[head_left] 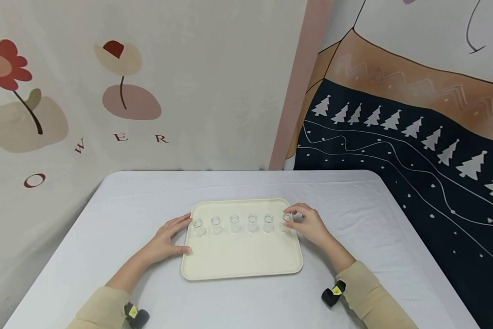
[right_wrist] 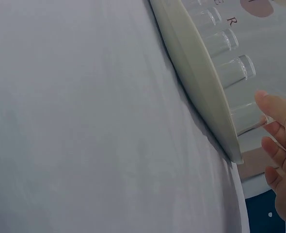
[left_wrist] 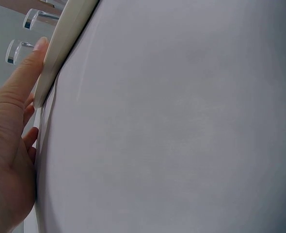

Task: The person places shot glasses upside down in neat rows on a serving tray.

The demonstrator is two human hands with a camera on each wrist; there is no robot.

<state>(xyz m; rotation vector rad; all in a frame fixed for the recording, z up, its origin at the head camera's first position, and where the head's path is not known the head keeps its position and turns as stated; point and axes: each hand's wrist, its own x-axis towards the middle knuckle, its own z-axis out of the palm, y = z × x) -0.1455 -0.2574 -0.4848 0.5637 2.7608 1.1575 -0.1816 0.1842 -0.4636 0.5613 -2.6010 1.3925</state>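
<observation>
On the white-clothed table (head_left: 106,219), a smooth cream tray (head_left: 242,260) carries six clear glasses; the right hand (head_left: 310,226) pinches the rightmost glass (head_left: 287,220), while wrist views show the relaxed left hand (left_wrist: 9,145) touching the tray's rounded rim.

1. The head camera is looking forward and down from above, taking in the whole white table (head_left: 106,219), the cream tray (head_left: 242,260), both hands and the wall behind.
2. The left wrist camera is sitting low and very near the table, looking along the cloth at the tray's left rim (left_wrist: 60,48) and the left hand (left_wrist: 9,145).
3. The right wrist camera is also sitting low and close, looking at the tray's right rim (right_wrist: 201,92) and the row of little glasses (right_wrist: 235,70).
4. All three views are sharing the tray and the glasses.
</observation>
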